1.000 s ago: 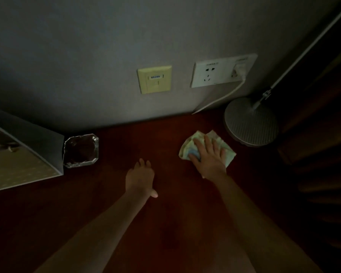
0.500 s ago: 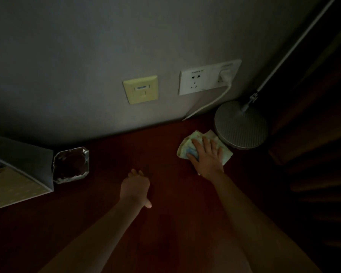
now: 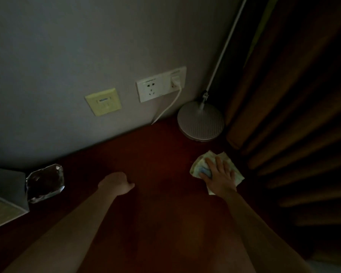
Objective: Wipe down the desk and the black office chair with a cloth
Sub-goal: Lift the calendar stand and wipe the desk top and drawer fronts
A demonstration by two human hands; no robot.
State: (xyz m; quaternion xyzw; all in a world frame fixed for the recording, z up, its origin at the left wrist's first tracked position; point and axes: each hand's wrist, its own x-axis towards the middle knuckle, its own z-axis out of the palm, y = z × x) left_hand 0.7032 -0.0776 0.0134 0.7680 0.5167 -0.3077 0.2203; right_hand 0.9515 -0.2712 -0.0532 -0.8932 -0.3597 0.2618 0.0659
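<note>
A dark red-brown desk [image 3: 156, 154] runs up to a grey wall. A pale, crumpled cloth [image 3: 198, 167] lies on the desk near its right edge, just in front of a lamp base. My right hand [image 3: 219, 174] presses flat on the cloth with straight, spread fingers. My left hand [image 3: 116, 184] rests on the bare desk to the left, apart from the cloth, its fingers tucked out of sight and holding nothing. The black office chair is not in view.
A round grey lamp base [image 3: 201, 123] with a thin pole stands in the back right corner. A white cable [image 3: 169, 105] runs from the wall socket [image 3: 159, 84]. A glass ashtray [image 3: 44, 182] and a grey box [image 3: 4, 194] sit at the left. Dark curtains [image 3: 283, 115] hang on the right.
My right hand has slid the cloth to the right and back toward me, away from the wall. My left hand's fingers have drawn in, and the view has swung right.
</note>
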